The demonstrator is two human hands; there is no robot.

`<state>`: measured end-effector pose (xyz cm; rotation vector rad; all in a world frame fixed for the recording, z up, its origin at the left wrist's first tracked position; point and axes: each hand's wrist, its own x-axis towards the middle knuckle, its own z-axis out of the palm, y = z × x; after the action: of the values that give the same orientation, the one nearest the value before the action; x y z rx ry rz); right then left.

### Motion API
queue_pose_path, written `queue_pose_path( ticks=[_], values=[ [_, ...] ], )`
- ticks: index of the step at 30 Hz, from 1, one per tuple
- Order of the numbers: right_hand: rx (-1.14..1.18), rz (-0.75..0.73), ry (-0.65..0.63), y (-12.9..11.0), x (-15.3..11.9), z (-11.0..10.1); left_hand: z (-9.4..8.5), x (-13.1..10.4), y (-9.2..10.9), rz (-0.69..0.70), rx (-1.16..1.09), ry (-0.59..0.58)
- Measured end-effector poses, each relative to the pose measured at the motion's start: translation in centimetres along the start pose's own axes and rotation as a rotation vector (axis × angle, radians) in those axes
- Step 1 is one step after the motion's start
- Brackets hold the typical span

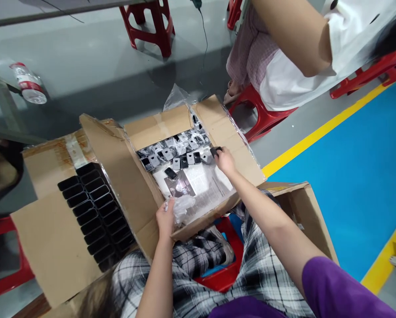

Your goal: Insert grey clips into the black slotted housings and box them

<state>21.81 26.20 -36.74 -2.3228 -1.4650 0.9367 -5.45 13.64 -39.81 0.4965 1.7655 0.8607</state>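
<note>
My left hand [165,217] is closed on a crumpled clear plastic bag [184,206] at the near left corner of an open cardboard box [163,123]. At the box's right side, my right hand [225,161] grips a small black plastic case [215,151] between thumb and fingers. Rows of small grey and black cases [167,153], many wrapped in clear plastic, fill the far part of the box. Newspaper [204,187] lines the nearer part. One black case [170,172] lies alone on the newspaper.
Left of me, another cardboard box [57,238] holds stacked black trays [97,212]. A third open box [312,212] stands at my right. A person in white [294,84] sits on a red stool [259,112] beyond. A water bottle [28,84] lies on the floor.
</note>
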Motion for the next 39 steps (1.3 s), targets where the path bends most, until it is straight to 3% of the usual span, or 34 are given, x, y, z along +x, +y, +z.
queue_pose_path(
  ticks=[3, 10, 13, 16, 18, 21, 25, 27, 29, 31, 33, 36, 39],
  values=[
    [-0.130, -0.029, -0.053, -1.0, 2.5, -0.1, -0.2, 0.5, -0.7, -0.014, 0.018, -0.027],
    [-0.211, -0.110, -0.027, -2.2, 6.6, 0.8, -0.1, 0.7, -1.2, -0.023, 0.066, -0.070],
    [-0.185, -0.135, -0.025, -1.9, 7.4, 0.8, 0.1, 0.4, -0.8, -0.022, 0.085, -0.077],
    [-0.112, -0.203, 0.009, -1.3, 6.3, -0.1, 0.2, 0.3, -0.5, -0.015, 0.092, -0.098],
    [-0.051, -0.276, 0.029, -0.9, 4.2, -1.1, 0.3, 0.3, -0.4, -0.008, 0.088, -0.117],
    [0.060, -0.395, 0.046, -0.6, -1.1, -2.7, 0.3, 0.3, 0.3, 0.029, 0.071, -0.147],
    [0.367, -0.704, 0.103, -1.8, -10.4, -4.8, -0.6, -0.9, 3.8, 0.176, 0.002, -0.096],
    [0.390, -0.827, 0.105, -3.1, -14.7, -5.7, -1.2, -2.8, 6.1, 0.257, -0.048, -0.061],
    [0.383, -0.906, 0.085, -4.6, -18.5, -6.5, -1.6, -5.8, 8.1, 0.310, -0.094, -0.114],
    [0.379, -0.957, 0.042, -6.1, -21.6, -6.9, -1.8, -9.3, 9.1, 0.309, -0.189, -0.301],
    [0.383, -0.999, -0.024, -7.2, -24.3, -6.9, -2.1, -12.7, 9.2, 0.210, -0.322, -0.439],
    [0.509, -1.014, -0.152, -7.9, -27.7, -7.0, -3.5, -16.4, 8.5, 0.125, -0.426, -0.349],
    [0.737, -0.926, -0.248, -7.6, -30.4, -7.3, -6.2, -18.6, 7.8, 0.176, -0.426, -0.177]
  ],
)
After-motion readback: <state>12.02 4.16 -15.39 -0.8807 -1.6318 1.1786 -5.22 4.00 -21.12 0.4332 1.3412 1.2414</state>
